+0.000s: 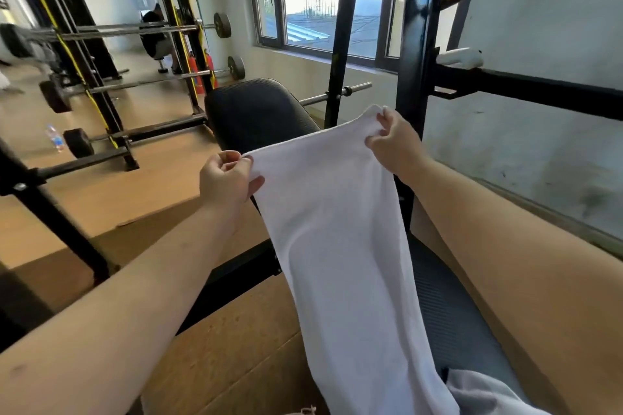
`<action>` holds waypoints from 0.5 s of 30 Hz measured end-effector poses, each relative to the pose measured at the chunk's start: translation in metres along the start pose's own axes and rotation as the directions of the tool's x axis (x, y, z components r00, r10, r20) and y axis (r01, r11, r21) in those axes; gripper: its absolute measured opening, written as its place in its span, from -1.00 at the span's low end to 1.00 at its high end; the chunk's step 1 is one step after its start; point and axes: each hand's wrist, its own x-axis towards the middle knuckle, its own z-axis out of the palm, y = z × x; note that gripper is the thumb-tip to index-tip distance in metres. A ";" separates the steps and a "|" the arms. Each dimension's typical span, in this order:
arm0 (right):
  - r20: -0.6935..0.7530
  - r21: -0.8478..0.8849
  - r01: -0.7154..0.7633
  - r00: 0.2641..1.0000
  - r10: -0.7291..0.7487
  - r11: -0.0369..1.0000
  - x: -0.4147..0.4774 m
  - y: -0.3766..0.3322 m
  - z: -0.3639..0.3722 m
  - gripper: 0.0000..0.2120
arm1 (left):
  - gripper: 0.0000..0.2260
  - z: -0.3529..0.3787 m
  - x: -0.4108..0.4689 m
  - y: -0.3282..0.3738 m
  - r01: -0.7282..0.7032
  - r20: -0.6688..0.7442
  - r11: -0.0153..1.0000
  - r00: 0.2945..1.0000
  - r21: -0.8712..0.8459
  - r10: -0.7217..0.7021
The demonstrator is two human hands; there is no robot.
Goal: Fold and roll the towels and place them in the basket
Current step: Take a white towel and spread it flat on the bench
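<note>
The left hand pinches one top corner of the white towel, fingers clenched on it; the right hand grips the other. The towel hangs spread over the weight bench (no basket in view). Folding is just starting; next, probably bring the corners together.

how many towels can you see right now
1 for certain: a white towel held up by its top corners, left hand and right hand. More may lie out of frame; no basket shows.
</note>
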 end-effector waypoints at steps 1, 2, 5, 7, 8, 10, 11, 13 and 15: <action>0.010 -0.015 -0.004 1.000 0.004 1.000 0.007 0.002 0.007 -0.29 | -0.84 0.003 0.008 -0.004 -0.001 -0.010 1.000 1.000 0.008 0.001; 0.013 -0.032 -0.006 1.000 0.007 0.999 0.015 0.004 0.014 -0.28 | -0.84 0.006 0.017 -0.006 -0.007 -0.019 1.000 1.000 0.015 0.007; 0.024 -0.090 0.005 1.000 -0.003 0.996 0.044 0.009 0.033 -0.23 | -0.87 0.013 0.045 -0.013 -0.036 -0.046 0.998 0.998 0.044 0.038; 0.034 -0.122 0.003 0.999 0.001 0.993 0.065 0.011 0.045 -0.21 | -0.88 0.018 0.065 -0.015 -0.060 -0.063 0.996 0.996 0.073 0.065; 0.038 -0.135 0.003 0.999 0.003 0.991 0.075 0.013 0.051 -0.21 | -0.87 0.020 0.073 -0.017 -0.071 -0.071 0.993 0.994 0.098 0.078; 0.050 -0.161 0.004 0.999 0.004 0.987 0.092 0.016 0.065 -0.19 | -0.86 0.024 0.089 -0.019 -0.092 -0.088 0.984 0.990 0.150 0.106; 0.055 -0.175 0.005 0.999 0.004 0.985 0.099 0.018 0.072 -0.18 | -0.85 0.025 0.098 -0.021 -0.101 -0.100 0.980 0.988 0.169 0.119; 0.071 -0.194 0.004 0.997 0.010 0.981 0.111 0.019 0.085 -0.17 | -0.86 0.025 0.113 -0.025 -0.118 -0.139 0.963 0.978 0.241 0.154; 0.088 -0.195 0.011 0.996 0.006 0.981 0.121 0.019 0.096 -0.16 | -0.88 0.023 0.128 -0.028 -0.145 -0.183 0.924 0.958 0.355 0.221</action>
